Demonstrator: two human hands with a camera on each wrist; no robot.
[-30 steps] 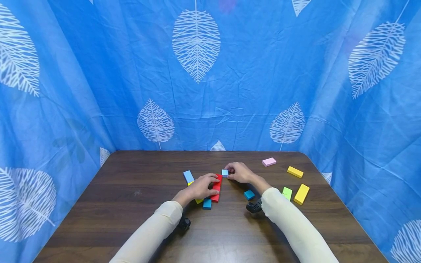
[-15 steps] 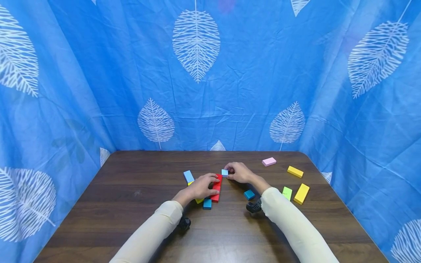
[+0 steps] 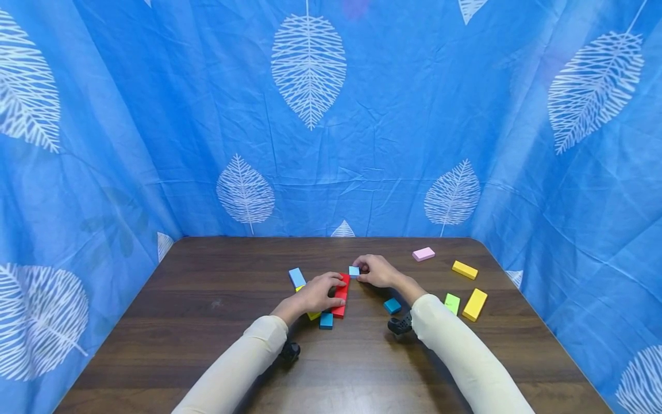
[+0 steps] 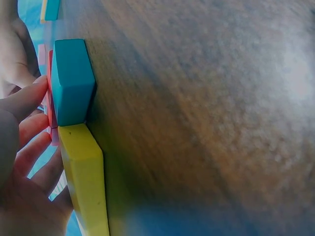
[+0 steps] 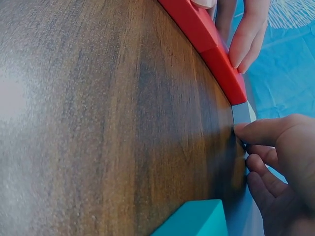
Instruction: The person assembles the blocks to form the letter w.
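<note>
Two red blocks (image 3: 338, 310) lie end to end in the middle of the table. My left hand (image 3: 313, 294) rests its thumb and fingertips on them, one near each end, as the right wrist view also shows. A small light blue block (image 3: 354, 272) meets the far end of the red row. My right hand (image 3: 378, 271) pinches this block between thumb (image 5: 258, 132) and fingers. Beside the near red end sits a teal block (image 4: 73, 86), touching a yellow block (image 4: 87, 182) that my left hand partly covers. Beyond the yellow is another light blue block (image 3: 297, 277).
Right of the right hand lies a second teal block (image 3: 392, 306). Farther right are a green block (image 3: 451, 303), partly behind the sleeve, two yellow blocks (image 3: 474, 305) and a pink block (image 3: 423, 254). A blue leaf-patterned curtain (image 3: 388, 144) hangs behind the wooden table (image 3: 207, 345).
Almost nothing differs: both hands keep their places, and the light blue block at the right fingertips shifts only very slightly against the red row.
</note>
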